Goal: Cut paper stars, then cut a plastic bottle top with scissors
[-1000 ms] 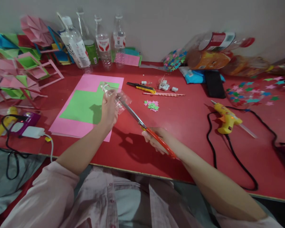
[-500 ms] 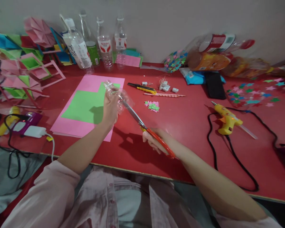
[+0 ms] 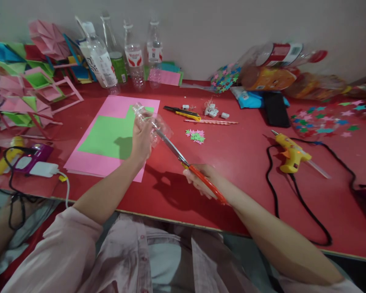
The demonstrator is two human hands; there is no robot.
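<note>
Right hand: one, just right of the frame's middle [image 3: 203,181], fingers closed around the red handles of one pair of scissors [image 3: 186,164].
Left hand: one, left of the middle [image 3: 142,136], gripping one cut clear plastic bottle piece [image 3: 164,124], its neck pointing to the upper left; the blades meet the plastic on its right.
Another person's hand: one, lower left edge [image 3: 16,209], partly behind a black cable; its grip I cannot tell.
Glue guns: two, both yellow, one at right [image 3: 289,152], one at far left [image 3: 6,158] beside one purple power block [image 3: 42,158].
Paper: one green piece [image 3: 106,136] on pink sheets [image 3: 85,166], left of the middle, sheets too overlapped to count.
Stars: one small pink-and-green pile [image 3: 196,136], centre.
Cutter: one, yellow and black [image 3: 184,113], above the stars.
Striped stick: one [image 3: 212,121], just below the cutter.
Phone: one, black [image 3: 276,109], right.
Standing bottles: four [image 3: 134,59], upper left.
</note>
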